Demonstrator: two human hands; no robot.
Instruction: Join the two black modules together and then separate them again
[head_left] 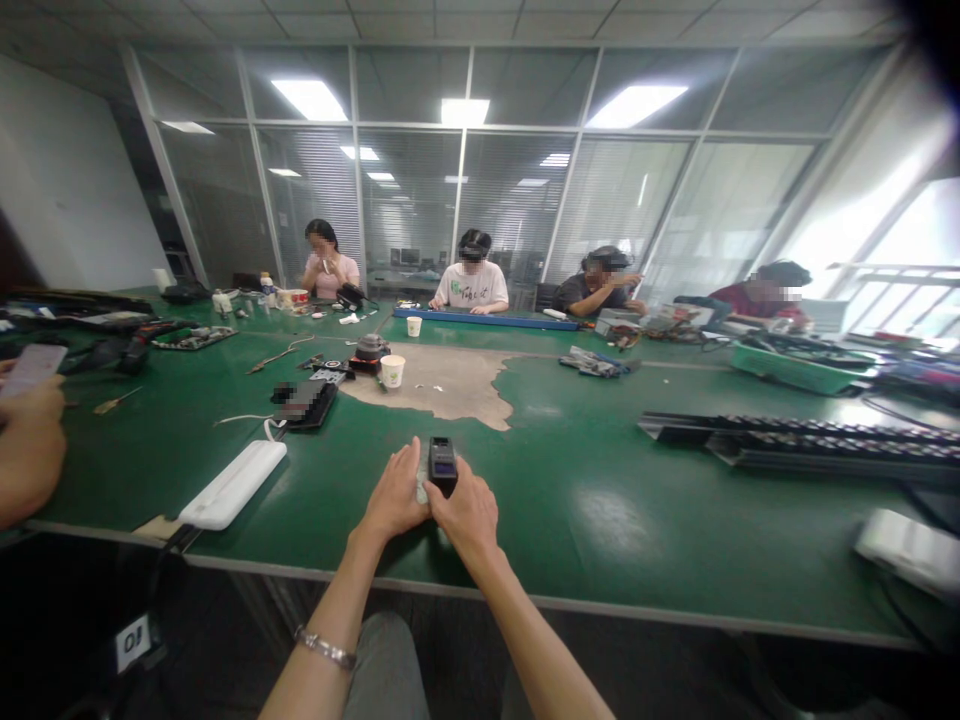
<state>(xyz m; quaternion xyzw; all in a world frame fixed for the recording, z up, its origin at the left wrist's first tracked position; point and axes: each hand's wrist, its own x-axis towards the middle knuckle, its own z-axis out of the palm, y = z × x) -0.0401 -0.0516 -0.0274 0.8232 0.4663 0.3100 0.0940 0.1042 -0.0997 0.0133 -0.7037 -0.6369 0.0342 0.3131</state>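
At the near middle of the green table, my right hand is closed around a small black box-shaped device with a little screen on its face. The device stands upright between my two hands. My left hand is close against its left side, fingers pointing forward. A small pale, see-through-looking piece shows between my left hand and the device; its kind is not clear. The undersides of both hands and the device's lower part are hidden.
A white power strip lies left, near a black device and a paper cup. Long black metal strips and a green basket are right. Another person's hand holds a phone at far left. Several people sit opposite.
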